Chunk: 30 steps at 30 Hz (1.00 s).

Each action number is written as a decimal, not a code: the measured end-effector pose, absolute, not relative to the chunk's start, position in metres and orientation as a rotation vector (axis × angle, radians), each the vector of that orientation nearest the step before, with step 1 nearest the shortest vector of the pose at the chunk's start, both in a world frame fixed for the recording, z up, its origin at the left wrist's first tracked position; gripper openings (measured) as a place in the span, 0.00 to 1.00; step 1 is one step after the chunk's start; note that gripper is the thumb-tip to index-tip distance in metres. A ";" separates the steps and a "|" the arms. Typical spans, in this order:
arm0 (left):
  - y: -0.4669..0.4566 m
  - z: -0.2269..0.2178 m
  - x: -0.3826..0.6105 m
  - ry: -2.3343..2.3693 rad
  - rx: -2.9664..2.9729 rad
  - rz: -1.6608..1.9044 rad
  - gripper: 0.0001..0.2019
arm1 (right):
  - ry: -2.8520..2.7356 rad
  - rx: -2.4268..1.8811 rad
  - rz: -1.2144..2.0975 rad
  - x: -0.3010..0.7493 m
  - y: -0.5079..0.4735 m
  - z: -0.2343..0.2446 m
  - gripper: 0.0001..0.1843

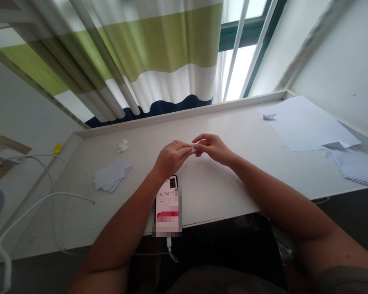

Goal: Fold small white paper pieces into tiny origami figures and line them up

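My left hand (171, 159) and my right hand (211, 148) meet above the white desk (221, 183), their fingertips pinching a small piece of white paper (192, 148) from both sides. Most of the paper is hidden by my fingers, so its exact shape is unclear. Below my left forearm lies a smartphone (168, 204) showing a timer, its screen partly blurred out. A small folded paper piece (269, 116) rests on a large white sheet (309, 126) to the right.
A stack of small paper squares (112, 175) and a crumpled white scrap (122, 145) lie left of my hands. More paper sheets (355, 167) sit at the right desk edge. A white cable (46, 200) runs along the left, and a raised ledge (178, 114) backs the desk.
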<state>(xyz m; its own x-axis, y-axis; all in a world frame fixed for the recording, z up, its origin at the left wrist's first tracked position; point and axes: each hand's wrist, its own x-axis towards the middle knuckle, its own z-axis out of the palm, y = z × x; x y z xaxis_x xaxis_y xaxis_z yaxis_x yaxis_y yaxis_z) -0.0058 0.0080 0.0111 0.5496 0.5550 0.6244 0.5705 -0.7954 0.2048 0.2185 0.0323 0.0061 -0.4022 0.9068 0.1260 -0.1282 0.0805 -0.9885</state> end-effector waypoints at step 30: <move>0.004 0.017 0.003 -2.039 -2.882 -2.195 0.15 | -1.698 -0.787 1.345 0.223 0.028 0.012 0.24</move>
